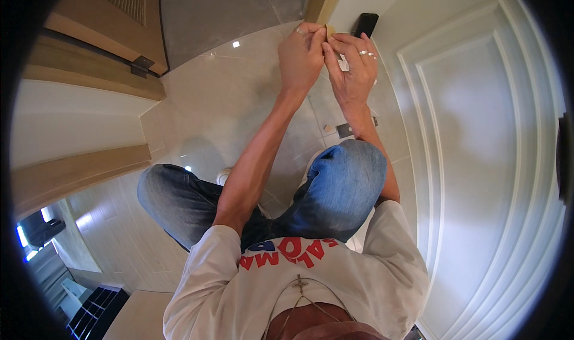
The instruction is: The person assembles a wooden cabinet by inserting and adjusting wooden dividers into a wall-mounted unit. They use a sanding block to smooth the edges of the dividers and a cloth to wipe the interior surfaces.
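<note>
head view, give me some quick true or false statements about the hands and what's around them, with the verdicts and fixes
1. The left hand and right hand are held close together. True.
2. A small yellowish piece shows at the fingertips. True.
3. The right hand is bare of rings. False: it wears them on its fingers.
4. The black flat item lies by the person's knees. False: it is just beyond the right hand, near the top of the view.
5. A white panelled door fills much of the right side. True.
6. The person's trousers are red. False: they are blue jeans.
</note>
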### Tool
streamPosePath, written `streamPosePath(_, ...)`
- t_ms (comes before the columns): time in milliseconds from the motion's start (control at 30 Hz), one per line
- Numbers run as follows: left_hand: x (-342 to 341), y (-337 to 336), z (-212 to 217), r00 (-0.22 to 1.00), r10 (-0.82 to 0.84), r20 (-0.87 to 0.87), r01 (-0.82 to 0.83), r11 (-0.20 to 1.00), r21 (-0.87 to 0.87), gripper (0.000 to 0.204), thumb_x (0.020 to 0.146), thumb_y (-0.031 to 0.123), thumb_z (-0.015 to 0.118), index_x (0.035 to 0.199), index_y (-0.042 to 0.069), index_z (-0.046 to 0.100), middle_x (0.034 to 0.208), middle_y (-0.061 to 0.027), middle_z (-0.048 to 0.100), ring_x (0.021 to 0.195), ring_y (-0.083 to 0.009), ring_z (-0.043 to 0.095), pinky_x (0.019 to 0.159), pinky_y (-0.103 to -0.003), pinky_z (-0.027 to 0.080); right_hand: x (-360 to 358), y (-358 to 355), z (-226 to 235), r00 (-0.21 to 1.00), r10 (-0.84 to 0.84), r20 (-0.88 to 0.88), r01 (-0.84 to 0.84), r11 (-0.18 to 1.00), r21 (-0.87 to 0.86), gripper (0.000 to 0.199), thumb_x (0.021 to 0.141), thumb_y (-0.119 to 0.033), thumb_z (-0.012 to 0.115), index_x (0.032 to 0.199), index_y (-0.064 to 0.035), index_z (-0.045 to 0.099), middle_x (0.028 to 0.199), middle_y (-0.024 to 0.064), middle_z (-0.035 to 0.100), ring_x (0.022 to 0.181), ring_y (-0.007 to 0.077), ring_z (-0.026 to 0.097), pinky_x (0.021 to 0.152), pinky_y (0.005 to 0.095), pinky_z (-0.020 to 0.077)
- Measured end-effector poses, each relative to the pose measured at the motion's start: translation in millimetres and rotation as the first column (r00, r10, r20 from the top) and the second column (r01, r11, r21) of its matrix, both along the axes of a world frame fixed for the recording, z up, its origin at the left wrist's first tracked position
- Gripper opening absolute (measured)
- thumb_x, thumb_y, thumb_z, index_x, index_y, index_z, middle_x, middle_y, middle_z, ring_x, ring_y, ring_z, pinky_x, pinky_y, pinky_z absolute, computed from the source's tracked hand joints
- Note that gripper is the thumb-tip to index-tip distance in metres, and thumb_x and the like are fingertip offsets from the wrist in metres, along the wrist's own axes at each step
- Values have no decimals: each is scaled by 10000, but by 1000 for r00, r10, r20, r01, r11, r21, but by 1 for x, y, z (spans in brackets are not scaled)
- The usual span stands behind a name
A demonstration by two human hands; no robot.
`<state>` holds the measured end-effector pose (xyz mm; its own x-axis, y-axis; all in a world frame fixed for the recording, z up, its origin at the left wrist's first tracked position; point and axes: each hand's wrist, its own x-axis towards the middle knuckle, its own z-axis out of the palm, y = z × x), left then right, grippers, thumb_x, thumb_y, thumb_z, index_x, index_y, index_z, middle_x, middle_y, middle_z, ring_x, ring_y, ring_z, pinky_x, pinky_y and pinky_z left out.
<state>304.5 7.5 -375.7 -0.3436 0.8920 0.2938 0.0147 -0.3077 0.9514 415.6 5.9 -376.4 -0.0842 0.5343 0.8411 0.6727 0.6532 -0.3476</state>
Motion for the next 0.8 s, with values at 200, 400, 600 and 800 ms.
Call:
streamPosePath(200, -11, -4, 7, 990, -139, 30, 138, 990, 30, 218, 1001, 160, 623, 1012, -49, 688, 839, -92, 743, 749, -124, 701, 700, -265, 554, 7, 1, 6, 996, 74, -46, -74, 997, 5, 170, 811, -119, 818, 966, -99, 753, 942, 57, 735, 896, 241, 681, 1044, 472, 470)
streamPosePath(400, -55, -1, 28, 864, -475, -167, 443, 875, -197, 168, 1018, 149, 619, 1042, 9, 708, 844, -38, 716, 771, -108, 677, 711, -273, 566, 38, 17, 29, 798, 162, -581, -498, 720, -483, 200, 976, -213, 709, 1024, -22, 739, 959, 52, 730, 866, 138, 654, 855, 312, 517)
streamPosePath(600, -82, 2, 36, 610, -786, -100, 682, 584, -440, 192, 1020, 203, 623, 1020, 24, 692, 813, -23, 690, 736, -110, 664, 696, -268, 551, 42, 30, 26, 767, 262, -585, -618, 544, -567, 264, 987, -257, 700, 1089, -18, 742, 973, 39, 714, 813, 96, 596, 738, 252, 481)
streamPosePath(800, -94, 9, 35, 478, -868, -138, 699, 470, -539, 194, 1012, 205, 610, 1009, 29, 692, 785, -33, 680, 715, -112, 652, 655, -281, 529, 41, 27, 16, 806, 220, -549, -579, 481, -658, 256, 976, -250, 712, 1085, -23, 756, 972, 16, 715, 797, 67, 568, 709, 240, 463)
